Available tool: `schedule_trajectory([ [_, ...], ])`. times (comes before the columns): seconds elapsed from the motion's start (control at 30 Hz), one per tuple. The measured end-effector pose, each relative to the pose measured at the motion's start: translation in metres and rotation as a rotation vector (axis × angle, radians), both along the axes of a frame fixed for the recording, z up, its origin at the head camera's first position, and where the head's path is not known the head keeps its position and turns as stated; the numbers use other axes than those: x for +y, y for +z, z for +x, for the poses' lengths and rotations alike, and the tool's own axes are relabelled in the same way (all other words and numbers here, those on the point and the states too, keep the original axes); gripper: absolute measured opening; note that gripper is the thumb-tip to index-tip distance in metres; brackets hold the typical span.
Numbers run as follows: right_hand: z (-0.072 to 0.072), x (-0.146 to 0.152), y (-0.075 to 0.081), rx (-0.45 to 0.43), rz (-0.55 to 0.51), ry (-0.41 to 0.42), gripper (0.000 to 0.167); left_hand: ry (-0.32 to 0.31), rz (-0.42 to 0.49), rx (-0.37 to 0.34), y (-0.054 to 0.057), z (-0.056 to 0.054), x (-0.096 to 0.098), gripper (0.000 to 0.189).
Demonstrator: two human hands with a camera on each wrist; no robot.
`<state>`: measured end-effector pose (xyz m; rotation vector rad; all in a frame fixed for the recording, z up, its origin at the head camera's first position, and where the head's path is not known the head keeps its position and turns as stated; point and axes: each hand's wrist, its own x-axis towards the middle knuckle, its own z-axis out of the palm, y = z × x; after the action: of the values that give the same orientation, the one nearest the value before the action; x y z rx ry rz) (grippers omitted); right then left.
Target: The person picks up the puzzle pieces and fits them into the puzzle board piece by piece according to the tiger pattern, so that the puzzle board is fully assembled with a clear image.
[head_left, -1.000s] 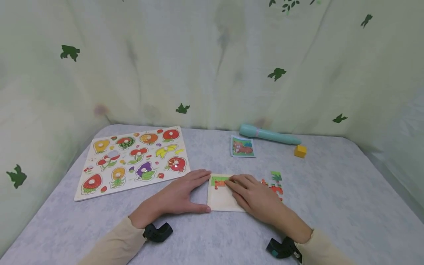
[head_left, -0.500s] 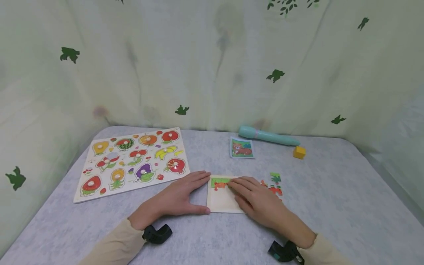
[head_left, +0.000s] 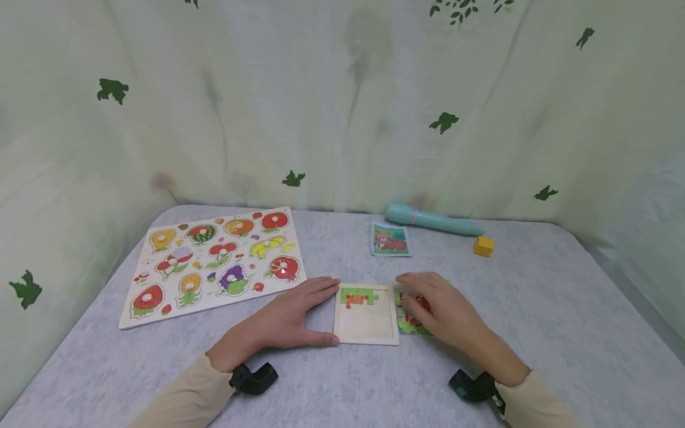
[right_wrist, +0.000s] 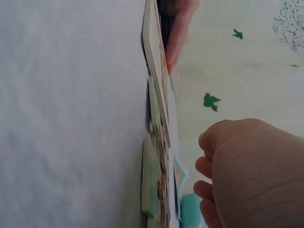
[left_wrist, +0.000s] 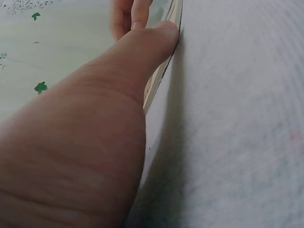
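A square wooden puzzle tray (head_left: 366,326) lies on the table, with a few joined green and orange jigsaw pieces (head_left: 357,297) in its upper left. Along the tray's left side my left hand (head_left: 286,315) is spread, fingertips at the far corner and thumb at the near one; in the left wrist view the thumb (left_wrist: 164,38) rests against the tray's edge. My right hand (head_left: 446,309) hovers just right of the tray, fingers loosely bent, with nothing visible between them. Beneath it are several loose jigsaw pieces (head_left: 407,326), partly hidden; the right wrist view shows them edge-on beside the tray.
A large fruit peg puzzle board (head_left: 214,255) lies at the left. Behind the tray is a small bear picture card (head_left: 391,240), with a turquoise stick-shaped object (head_left: 433,220) and a yellow cube (head_left: 484,246) farther right. A patterned curtain (head_left: 342,119) hangs along the back.
My right hand has moved right, off the pieces in the tray and over the loose ones, uncovering the tray's right part. My left hand has stayed at the tray's left side.
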<state>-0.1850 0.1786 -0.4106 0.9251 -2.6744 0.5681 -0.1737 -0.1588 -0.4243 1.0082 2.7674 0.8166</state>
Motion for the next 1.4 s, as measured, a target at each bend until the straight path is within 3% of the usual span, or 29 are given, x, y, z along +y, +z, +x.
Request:
schedule_trajectory([
  [0.5,-0.016,0.028,0.001,-0.017,-0.077,-0.079,0.034,0.007,0.001,-0.02,0.001,0.001,-0.001,0.099],
  [0.73,-0.023,0.041,-0.003,-0.031,-0.064,-0.15,0.033,0.006,-0.002,-0.023,0.001,0.001,0.0,0.099],
  [1.4,-0.035,0.064,-0.007,-0.059,-0.112,-0.153,0.027,0.003,-0.01,-0.023,0.002,0.0,0.0,0.098],
])
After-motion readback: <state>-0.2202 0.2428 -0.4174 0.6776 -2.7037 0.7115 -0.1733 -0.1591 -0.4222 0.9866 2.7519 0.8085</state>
